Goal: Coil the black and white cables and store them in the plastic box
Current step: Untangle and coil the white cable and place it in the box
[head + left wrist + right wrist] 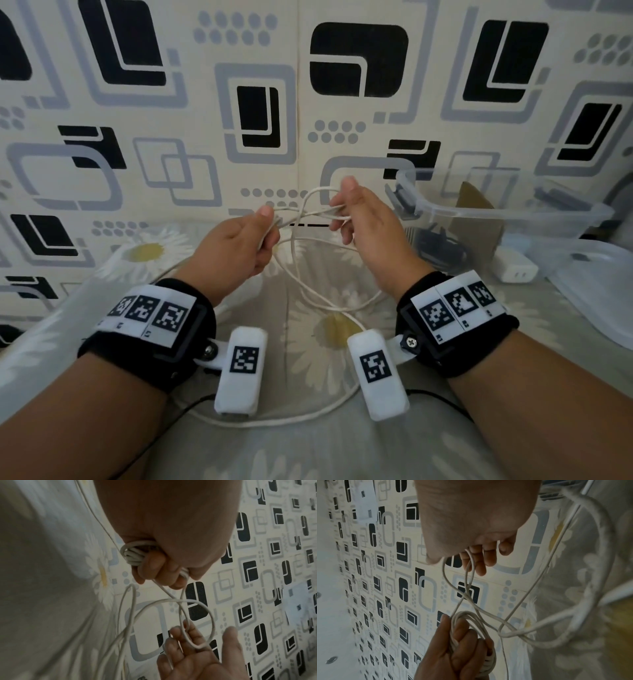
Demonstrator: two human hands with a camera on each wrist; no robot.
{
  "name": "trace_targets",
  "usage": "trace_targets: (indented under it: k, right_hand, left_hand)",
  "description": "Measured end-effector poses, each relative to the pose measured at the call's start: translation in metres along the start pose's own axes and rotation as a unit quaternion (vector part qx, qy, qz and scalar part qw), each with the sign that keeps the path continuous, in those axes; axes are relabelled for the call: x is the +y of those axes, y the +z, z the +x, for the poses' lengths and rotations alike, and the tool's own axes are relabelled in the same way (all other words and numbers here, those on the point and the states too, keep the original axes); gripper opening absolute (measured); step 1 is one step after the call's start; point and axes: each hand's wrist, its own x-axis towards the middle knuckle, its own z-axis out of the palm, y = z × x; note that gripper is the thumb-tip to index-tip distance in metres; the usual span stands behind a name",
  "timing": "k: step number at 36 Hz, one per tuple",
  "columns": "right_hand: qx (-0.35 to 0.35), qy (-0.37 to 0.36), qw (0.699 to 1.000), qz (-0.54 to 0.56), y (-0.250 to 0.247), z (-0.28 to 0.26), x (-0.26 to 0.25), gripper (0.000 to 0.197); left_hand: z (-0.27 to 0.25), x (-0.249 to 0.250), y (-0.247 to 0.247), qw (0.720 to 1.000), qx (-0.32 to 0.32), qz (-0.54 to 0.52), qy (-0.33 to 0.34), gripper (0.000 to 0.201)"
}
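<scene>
My left hand [269, 228] grips a small bundle of coiled white cable [133, 555] in its curled fingers. A loose loop of the same white cable [320, 200] runs across to my right hand [342, 219], whose fingers hook round it while the thumb stands up. The rest of the cable [301, 287] hangs down and trails over the bedsheet between my forearms. In the right wrist view the loop [467, 582] crosses itself between the two hands. The clear plastic box [507, 214] stands open to the right, with a dark cable bundle [442, 248] visible through its wall.
A white charger block [513, 270] lies beside the box, and the clear lid [596, 294] rests at the far right. Patterned wall panels [260, 113] rise just behind the hands. Thin black leads [191, 404] run from the wrist cameras across the daisy-print sheet [329, 346].
</scene>
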Motion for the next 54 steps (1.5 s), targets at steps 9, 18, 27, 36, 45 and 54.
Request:
trace_targets:
  k: [9,18,27,36,45,54]
  right_hand:
    - [0.075,-0.016,0.992,0.095,-0.003,0.006,-0.01,0.042]
    - [0.027,0.004,0.988,0.151,-0.006,0.007,-0.007,0.018]
    - [-0.008,-0.028,0.996,0.087,-0.004,0.003,-0.006,0.032]
    - [-0.088,-0.076,0.993,0.002,0.004,-0.004,-0.005,0.015]
    - [-0.001,-0.032,0.995,-0.092,0.001,0.002,0.005,0.016]
    - [-0.039,0.057,0.989,-0.128,0.0,0.004,0.012,0.008]
  left_hand:
    - [0.002,-0.004,-0.003,0.996,0.036,0.076,0.039,0.051]
    - [0.001,-0.001,-0.002,0.993,0.062,0.088,0.054,0.052]
    - [0.003,-0.006,-0.002,0.993,0.044,0.107,0.021,0.051]
    - [0.005,-0.009,-0.002,0.993,0.066,0.096,-0.012,0.052]
    - [0.015,-0.007,-0.013,0.969,0.119,-0.202,-0.079,0.048]
    - [0.017,-0.01,-0.019,0.943,0.082,-0.314,-0.079,0.049]
